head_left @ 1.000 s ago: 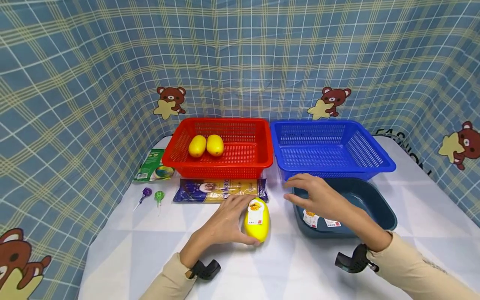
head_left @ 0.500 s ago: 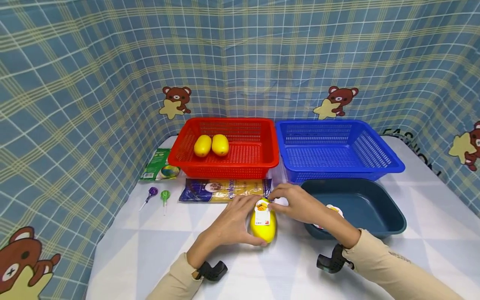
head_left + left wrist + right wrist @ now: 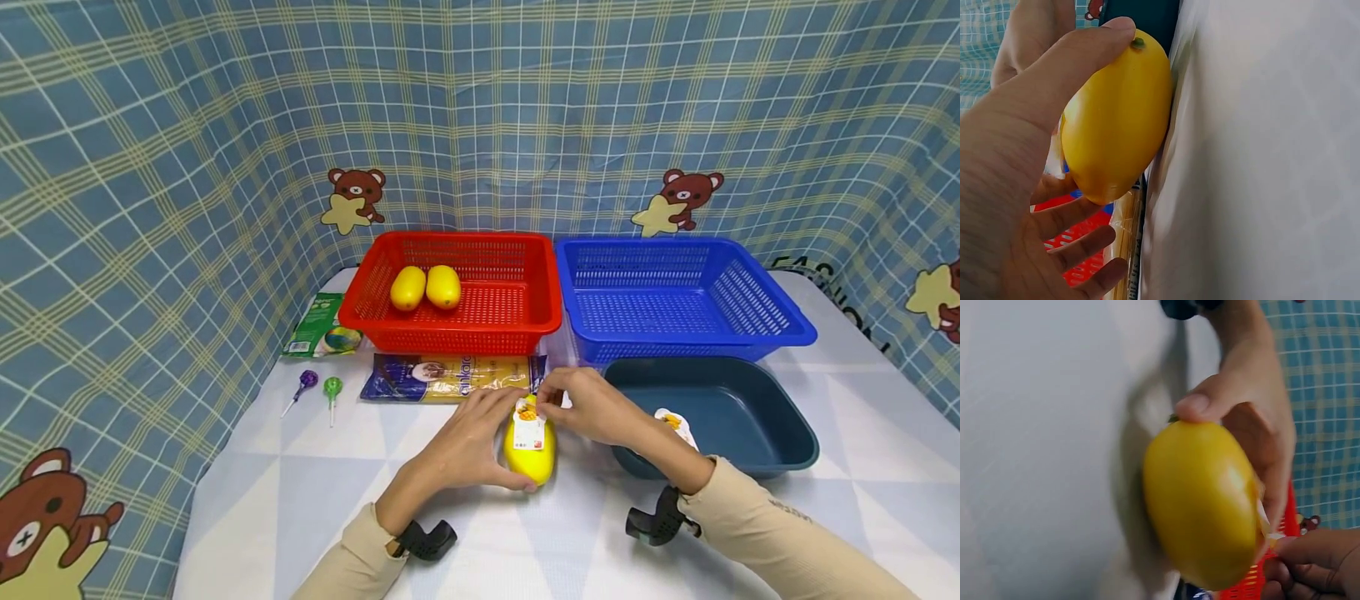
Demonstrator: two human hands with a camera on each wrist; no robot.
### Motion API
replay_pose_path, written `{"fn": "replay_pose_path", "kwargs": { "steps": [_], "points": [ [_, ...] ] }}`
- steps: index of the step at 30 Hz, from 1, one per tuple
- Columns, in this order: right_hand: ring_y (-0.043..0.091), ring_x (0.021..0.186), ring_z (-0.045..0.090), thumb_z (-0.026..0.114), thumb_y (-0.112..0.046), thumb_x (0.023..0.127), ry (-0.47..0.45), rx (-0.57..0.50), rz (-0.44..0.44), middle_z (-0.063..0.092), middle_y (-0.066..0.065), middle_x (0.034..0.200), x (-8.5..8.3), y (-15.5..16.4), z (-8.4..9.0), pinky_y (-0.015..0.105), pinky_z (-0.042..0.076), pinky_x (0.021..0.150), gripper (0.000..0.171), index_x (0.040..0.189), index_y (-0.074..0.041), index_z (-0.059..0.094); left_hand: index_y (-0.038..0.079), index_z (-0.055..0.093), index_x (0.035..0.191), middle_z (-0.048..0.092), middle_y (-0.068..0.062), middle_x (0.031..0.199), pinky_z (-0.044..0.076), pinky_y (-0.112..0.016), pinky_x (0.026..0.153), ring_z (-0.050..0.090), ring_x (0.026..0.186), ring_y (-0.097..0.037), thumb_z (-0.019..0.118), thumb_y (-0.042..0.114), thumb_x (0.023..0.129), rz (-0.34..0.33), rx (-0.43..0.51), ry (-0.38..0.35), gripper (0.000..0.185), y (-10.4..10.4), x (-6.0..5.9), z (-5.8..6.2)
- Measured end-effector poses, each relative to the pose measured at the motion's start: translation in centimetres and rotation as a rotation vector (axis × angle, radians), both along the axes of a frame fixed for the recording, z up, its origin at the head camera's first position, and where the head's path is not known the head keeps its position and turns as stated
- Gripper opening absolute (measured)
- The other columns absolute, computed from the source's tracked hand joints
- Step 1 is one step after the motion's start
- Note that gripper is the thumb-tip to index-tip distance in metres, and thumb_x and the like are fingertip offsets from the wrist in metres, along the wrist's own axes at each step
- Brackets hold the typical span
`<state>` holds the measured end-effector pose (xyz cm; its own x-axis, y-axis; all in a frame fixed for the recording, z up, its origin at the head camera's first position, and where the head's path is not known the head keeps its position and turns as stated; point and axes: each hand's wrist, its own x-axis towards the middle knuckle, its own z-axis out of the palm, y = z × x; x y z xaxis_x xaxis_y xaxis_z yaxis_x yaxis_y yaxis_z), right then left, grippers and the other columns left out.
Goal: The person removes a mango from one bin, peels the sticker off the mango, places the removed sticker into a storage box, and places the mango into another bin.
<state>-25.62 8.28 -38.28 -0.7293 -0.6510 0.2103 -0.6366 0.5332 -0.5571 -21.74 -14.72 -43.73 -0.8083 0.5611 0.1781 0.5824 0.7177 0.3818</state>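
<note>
A yellow toy-like mango lies on the table in front of me. My left hand holds it at both ends, the thumb by the small green stem tip and the fingers round the far end. A white sticker with a mango picture sits on top of the fruit. With thumb and index finger my right hand pinches the sticker's upper edge. In the right wrist view this pinch shows at the right hand, and the sticker appears edge-on beside the mango.
A red basket holds two yellow mangoes. Beside it stands a blue basket. A dark teal basin at right contains mango stickers. Noodle pack, green packet and two lollipops lie at left.
My right hand has moved left from above the basin to the mango, and its fingertips now meet the sticker. My left hand keeps its hold. The head view has shifted slightly.
</note>
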Motion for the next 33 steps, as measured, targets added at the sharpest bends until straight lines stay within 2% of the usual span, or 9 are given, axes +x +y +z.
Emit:
{"fn": "replay_pose_path", "kwargs": {
  "steps": [4,11,19,23,28,33],
  "points": [
    [0.010,0.074,0.053,0.074,-0.009,0.090,-0.035,-0.048,-0.020,0.060,-0.011,0.077,0.5,0.1,1.0,0.028,0.049,0.067,0.007,0.086,-0.014,0.071,0.016,0.031,0.157,0.037,0.000,0.156,0.026,-0.048,0.117,0.033,0.140,-0.023,0.076,0.077,0.065,0.007,-0.001,-0.025,0.119,0.0,0.0,0.1],
    [0.012,0.080,0.056,0.073,-0.017,0.094,-0.035,-0.132,-0.026,0.061,-0.012,0.082,1.8,1.3,3.0,0.034,0.050,0.073,0.005,0.090,-0.014,0.071,0.011,0.031,0.157,0.035,-0.004,0.158,0.026,-0.051,0.117,0.032,0.142,-0.027,0.074,0.077,0.066,0.010,-0.011,-0.040,0.120,0.1,-0.1,0.2],
    [0.020,0.082,0.056,0.071,-0.020,0.095,-0.121,-0.084,-0.195,0.063,-0.004,0.085,1.9,5.6,5.6,0.027,0.051,0.067,0.005,0.093,-0.015,0.070,0.020,0.031,0.158,0.036,0.002,0.157,0.030,-0.050,0.114,0.035,0.138,-0.024,0.077,0.076,0.064,0.012,0.012,-0.035,0.118,0.2,-0.1,0.0],
    [0.021,0.082,0.058,0.069,-0.022,0.097,-0.156,-0.060,-0.251,0.065,-0.002,0.088,2.0,8.7,6.0,0.027,0.050,0.065,0.007,0.094,-0.016,0.070,0.019,0.031,0.158,0.036,0.001,0.158,0.030,-0.051,0.114,0.034,0.139,-0.025,0.078,0.075,0.064,0.008,0.021,-0.042,0.119,0.2,0.0,0.1],
    [0.020,0.079,0.059,0.068,-0.026,0.098,-0.157,-0.009,-0.297,0.066,-0.001,0.086,1.9,12.2,5.7,0.028,0.050,0.064,0.010,0.094,-0.017,0.070,0.019,0.031,0.158,0.035,0.002,0.157,0.030,-0.049,0.114,0.034,0.139,-0.024,0.079,0.075,0.063,0.007,0.021,-0.034,0.119,0.3,-0.2,-0.1],
    [0.020,0.079,0.057,0.067,-0.019,0.098,-0.184,0.051,-0.328,0.065,0.001,0.087,1.5,15.3,4.8,0.027,0.050,0.064,0.008,0.095,-0.013,0.070,0.020,0.031,0.158,0.035,0.002,0.158,0.026,-0.050,0.116,0.032,0.141,-0.024,0.079,0.075,0.063,0.013,0.026,-0.045,0.120,0.3,-0.1,-0.2]
  ]
}}
